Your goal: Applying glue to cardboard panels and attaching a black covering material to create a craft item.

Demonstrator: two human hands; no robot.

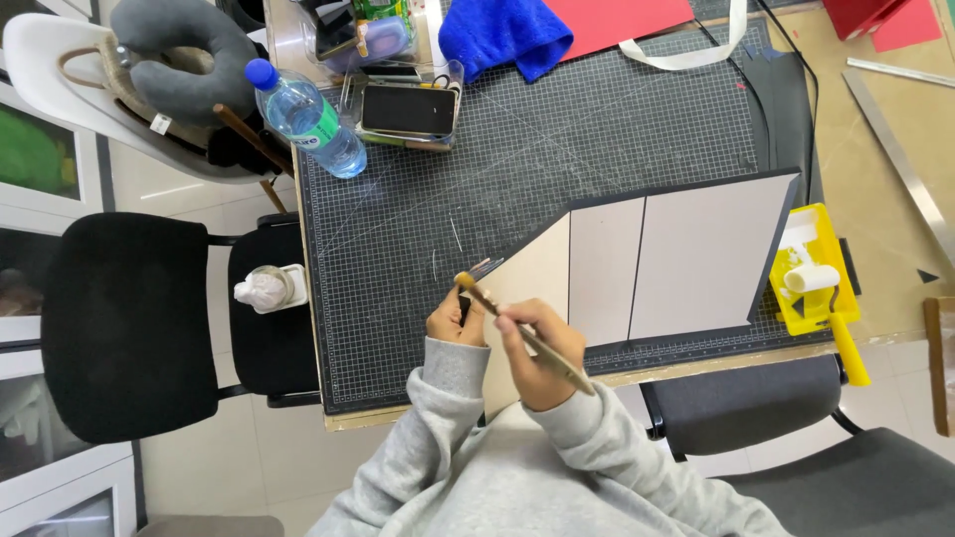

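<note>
My right hand [542, 350] grips a long wooden-handled brush [527, 336] that slants from lower right to upper left above the near edge of the mat. My left hand [455, 320] is curled right beside it and pinches the brush near its upper end. Just beyond the hands lies a dark sheet carrying a beige board [537, 268] and two grey boards [607, 267], [706, 249], laid side by side. All of this rests on a dark gridded cutting mat [418, 229]. Grey sleeves cover both arms.
A yellow tray with a white roller [811, 276] sits right of the boards. At the back stand a water bottle [303, 117], a clear box holding a phone [408, 107], a blue cloth [507, 35] and red paper [617, 20]. A black chair [129, 328] at left carries a white-topped pot [267, 288].
</note>
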